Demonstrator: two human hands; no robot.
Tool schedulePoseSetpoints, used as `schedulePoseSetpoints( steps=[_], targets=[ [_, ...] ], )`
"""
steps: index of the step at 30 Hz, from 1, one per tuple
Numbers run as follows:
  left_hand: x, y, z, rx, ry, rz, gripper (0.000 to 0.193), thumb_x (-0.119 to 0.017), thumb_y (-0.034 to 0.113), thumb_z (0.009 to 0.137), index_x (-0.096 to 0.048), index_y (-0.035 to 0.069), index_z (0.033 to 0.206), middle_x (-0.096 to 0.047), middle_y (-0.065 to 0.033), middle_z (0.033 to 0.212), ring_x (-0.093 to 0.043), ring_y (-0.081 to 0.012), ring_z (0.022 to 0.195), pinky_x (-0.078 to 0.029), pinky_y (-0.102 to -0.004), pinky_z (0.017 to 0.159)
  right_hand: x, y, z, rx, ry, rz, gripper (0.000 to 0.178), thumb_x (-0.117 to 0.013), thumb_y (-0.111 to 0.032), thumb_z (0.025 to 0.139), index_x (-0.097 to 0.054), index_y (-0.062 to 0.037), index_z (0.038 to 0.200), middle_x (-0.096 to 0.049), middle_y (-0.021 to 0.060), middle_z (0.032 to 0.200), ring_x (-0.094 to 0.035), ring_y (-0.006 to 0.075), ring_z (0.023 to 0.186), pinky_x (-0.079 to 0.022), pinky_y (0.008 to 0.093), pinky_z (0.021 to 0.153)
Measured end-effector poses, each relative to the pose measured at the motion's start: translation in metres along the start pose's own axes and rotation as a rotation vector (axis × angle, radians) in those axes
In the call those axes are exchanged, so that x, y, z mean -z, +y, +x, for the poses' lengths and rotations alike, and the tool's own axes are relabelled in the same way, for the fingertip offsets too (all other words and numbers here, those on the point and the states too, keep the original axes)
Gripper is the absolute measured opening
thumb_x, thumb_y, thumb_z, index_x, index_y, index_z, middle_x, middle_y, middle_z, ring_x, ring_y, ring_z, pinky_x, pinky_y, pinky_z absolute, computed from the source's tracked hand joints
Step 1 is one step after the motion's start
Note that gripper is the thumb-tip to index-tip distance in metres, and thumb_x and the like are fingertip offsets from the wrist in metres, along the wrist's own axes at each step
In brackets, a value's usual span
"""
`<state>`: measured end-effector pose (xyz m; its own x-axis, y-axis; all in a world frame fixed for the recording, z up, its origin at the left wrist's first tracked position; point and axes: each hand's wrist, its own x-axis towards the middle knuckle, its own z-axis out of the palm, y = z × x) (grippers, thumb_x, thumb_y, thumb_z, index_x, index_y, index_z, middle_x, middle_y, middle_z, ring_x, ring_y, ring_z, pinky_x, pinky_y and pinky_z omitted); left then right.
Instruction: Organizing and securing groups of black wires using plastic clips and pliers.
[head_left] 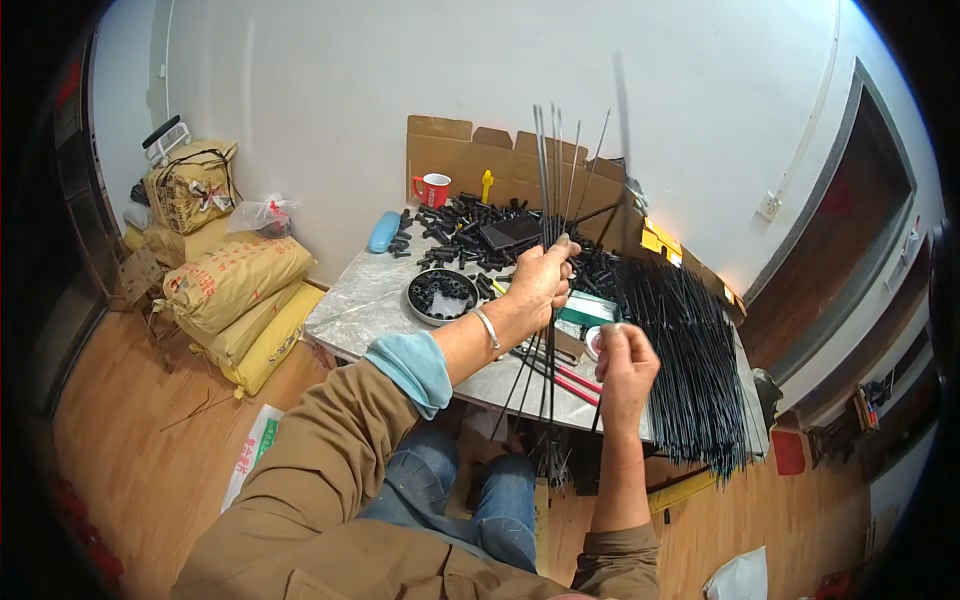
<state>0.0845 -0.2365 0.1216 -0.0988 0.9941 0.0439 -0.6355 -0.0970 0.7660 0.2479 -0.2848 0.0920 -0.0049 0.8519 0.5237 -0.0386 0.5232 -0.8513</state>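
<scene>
Two-handed, pinches seemingly one rod [598, 415] in the right hand [628, 365]; grips a bunch [546, 200] roughly upright in the left hand [543, 275], before the table [345, 310]. Seems midway: shows a big pile [690, 370] at right, hard to call finished or waiting; leaves many loose tubes [460, 222] farther back.

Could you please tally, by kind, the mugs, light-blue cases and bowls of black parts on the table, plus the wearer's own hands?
Mugs: 1, the red mug
Cases: 1, the light-blue case
Bowls: 1, the round bowl
Hands: 2, the left hand and right hand
Total: 5
</scene>
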Motion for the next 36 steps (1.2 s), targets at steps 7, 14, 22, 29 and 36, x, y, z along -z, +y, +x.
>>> schedulePoseSetpoints(
  steps=[7, 14, 22, 29, 36],
  targets=[
    [-0.019, 0.0, -0.004, 0.003, 0.078, 0.009, 0.025, -0.05, 0.032, 0.097, -0.055, 0.009, 0.105, -0.045, 0.0047, 0.065, -0.036, -0.0057, 0.047, -0.03, -0.0223, 0.042, 0.072, -0.059, 0.078, 0.141, 0.312, 0.338, 0.018, -0.057, -0.019, 0.093, -0.061, -0.0017, 0.093, -0.051, -0.0022, 0.068, -0.041, 0.0044, 0.051, -0.03, 0.0189, 0.038],
    [0.009, -0.001, 0.017, 0.041, -0.102, 0.029, 0.024, -0.052, 0.027, 0.096, -0.055, 0.01, 0.113, -0.058, -0.0012, 0.078, -0.052, -0.0111, 0.061, -0.046, -0.0264, 0.053, 0.116, 0.057, 0.136, 0.36, 0.301, -0.858, 0.02, -0.063, -0.02, 0.084, -0.067, -0.0004, 0.085, -0.062, 0.0081, 0.069, -0.06, 0.0224, 0.064, -0.047, 0.0339, 0.064],
    [0.014, -0.001, 0.027, 0.083, -0.127, 0.018, 0.026, -0.049, 0.018, 0.097, -0.049, 0.009, 0.121, -0.063, -0.0116, 0.096, -0.065, -0.0233, 0.08, -0.055, -0.037, 0.067, 0.113, 0.17, 0.113, -0.171, 0.168, -1.199, 0.033, -0.06, -0.037, 0.078, -0.071, -0.0067, 0.085, -0.067, 0.0189, 0.084, -0.064, 0.0384, 0.083, -0.049, 0.0468, 0.074],
    [0.011, -0.004, 0.041, 0.062, -0.135, 0.107, 0.023, -0.047, 0.014, 0.096, -0.051, -0.001, 0.114, -0.063, -0.0136, 0.098, -0.065, -0.0247, 0.087, -0.057, -0.034, 0.072, 0.068, 0.097, 0.11, 0.036, 0.099, -0.53, 0.021, -0.06, -0.017, 0.084, -0.067, 0.0017, 0.089, -0.068, 0.0144, 0.079, -0.064, 0.0199, 0.069, -0.049, 0.0329, 0.065],
    [0.013, 0.001, 0.04, 0.047, -0.117, 0.144, 0.026, -0.047, 0.021, 0.098, -0.053, -0.003, 0.107, -0.063, -0.0142, 0.095, -0.067, -0.0267, 0.082, -0.058, -0.0359, 0.068, 0.006, 0.034, -0.006, 0.198, -0.137, -0.539, 0.01, -0.061, -0.003, 0.083, -0.064, 0.0053, 0.088, -0.063, 0.011, 0.073, -0.057, 0.0125, 0.063, -0.046, 0.0267, 0.058]
  ],
)
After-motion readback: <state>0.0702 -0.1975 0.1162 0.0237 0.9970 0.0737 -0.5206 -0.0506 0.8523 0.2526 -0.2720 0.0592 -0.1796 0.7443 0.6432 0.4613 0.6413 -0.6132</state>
